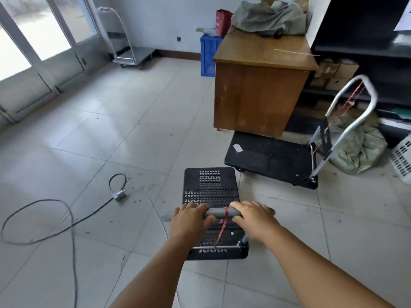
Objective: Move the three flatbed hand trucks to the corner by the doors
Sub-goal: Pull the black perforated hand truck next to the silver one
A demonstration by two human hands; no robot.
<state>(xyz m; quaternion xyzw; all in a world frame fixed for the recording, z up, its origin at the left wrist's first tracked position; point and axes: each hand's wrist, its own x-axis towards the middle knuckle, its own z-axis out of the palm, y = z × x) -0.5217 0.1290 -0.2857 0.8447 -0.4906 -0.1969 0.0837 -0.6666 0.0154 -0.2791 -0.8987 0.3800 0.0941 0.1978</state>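
A small black perforated hand truck (211, 185) stands right in front of me on the tiled floor. My left hand (189, 221) and my right hand (253, 216) both grip its grey handle bar (219, 212), which has a red string tied around it. A larger black flatbed truck (271, 158) with a silver handle sits to the right, beside the wooden desk. A silver flatbed truck (133, 55) stands far off in the corner next to the glass doors (40, 52).
A black cable (71, 223) with a grey plug block loops over the floor on the left. A wooden desk (260, 90), a blue crate (209, 55), dark shelving (364, 47), a green sack (358, 150) and a white basket (402, 161) crowd the right side.
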